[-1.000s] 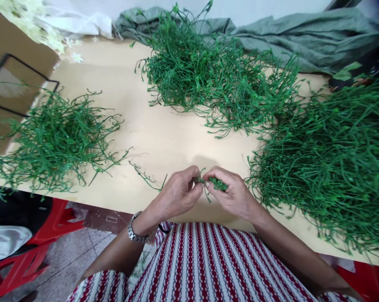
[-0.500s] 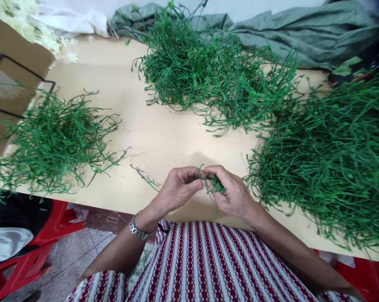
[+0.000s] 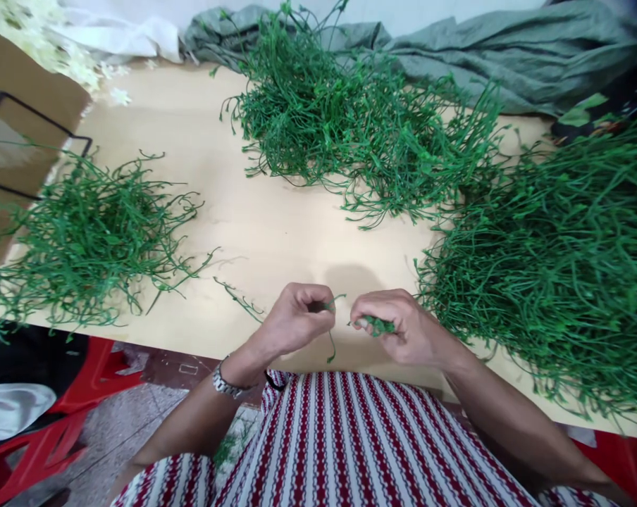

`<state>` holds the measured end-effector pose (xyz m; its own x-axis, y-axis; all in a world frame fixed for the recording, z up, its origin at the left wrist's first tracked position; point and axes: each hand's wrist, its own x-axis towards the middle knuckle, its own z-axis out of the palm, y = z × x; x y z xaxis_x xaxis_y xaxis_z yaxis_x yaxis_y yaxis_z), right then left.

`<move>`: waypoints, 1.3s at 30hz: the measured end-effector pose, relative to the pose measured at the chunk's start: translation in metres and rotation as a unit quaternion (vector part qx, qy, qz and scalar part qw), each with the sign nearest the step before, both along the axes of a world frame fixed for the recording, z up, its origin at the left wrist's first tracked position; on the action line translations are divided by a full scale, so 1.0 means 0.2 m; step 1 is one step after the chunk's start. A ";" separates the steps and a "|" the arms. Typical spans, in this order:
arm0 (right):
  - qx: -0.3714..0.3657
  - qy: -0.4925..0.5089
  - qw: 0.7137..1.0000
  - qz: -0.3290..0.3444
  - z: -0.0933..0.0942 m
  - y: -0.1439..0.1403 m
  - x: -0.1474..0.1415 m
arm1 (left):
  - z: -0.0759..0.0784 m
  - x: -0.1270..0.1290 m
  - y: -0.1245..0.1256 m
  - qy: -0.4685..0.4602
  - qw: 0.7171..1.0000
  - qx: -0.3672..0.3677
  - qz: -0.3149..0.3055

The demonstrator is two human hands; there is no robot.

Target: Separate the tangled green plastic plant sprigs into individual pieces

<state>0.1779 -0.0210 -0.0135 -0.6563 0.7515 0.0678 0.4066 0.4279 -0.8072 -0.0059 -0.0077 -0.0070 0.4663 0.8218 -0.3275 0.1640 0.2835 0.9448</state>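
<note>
My left hand pinches a thin green artificial stem between thumb and forefinger; one end hangs below the fingers, another pokes out to the right. A little to the right, my right hand is closed around a small bunch of green plastic pieces, whose tips show between thumb and curled fingers. The hands are apart, just above the table's front edge. Left of my left hand lies a loose green strand on the tabletop.
A tangled pile of green stems lies at left by a cardboard box with a black wire frame. Bigger piles fill the back and right. Behind them is grey-green cloth. A red stool stands below left.
My hands were together at the bunch and have separated, the right moving rightward. The stem in my left hand now hangs clear of the bunch. The piles stay put.
</note>
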 end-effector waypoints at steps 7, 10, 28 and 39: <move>-0.166 0.118 0.965 -0.165 -0.03 0.00 -0.05 | -0.06 -0.01 0.02 -0.112 0.990 0.026 0.081; -0.196 0.186 0.949 -0.161 -0.05 -0.02 -0.10 | -0.09 0.03 0.00 -0.132 0.981 0.055 0.135; -0.239 0.236 0.926 -0.174 -0.10 -0.05 -0.12 | -0.06 0.07 -0.05 -0.271 0.945 -0.011 0.181; -0.107 0.123 0.983 -0.083 0.01 -0.02 -0.12 | -0.05 0.06 -0.02 -0.193 0.953 -0.119 0.200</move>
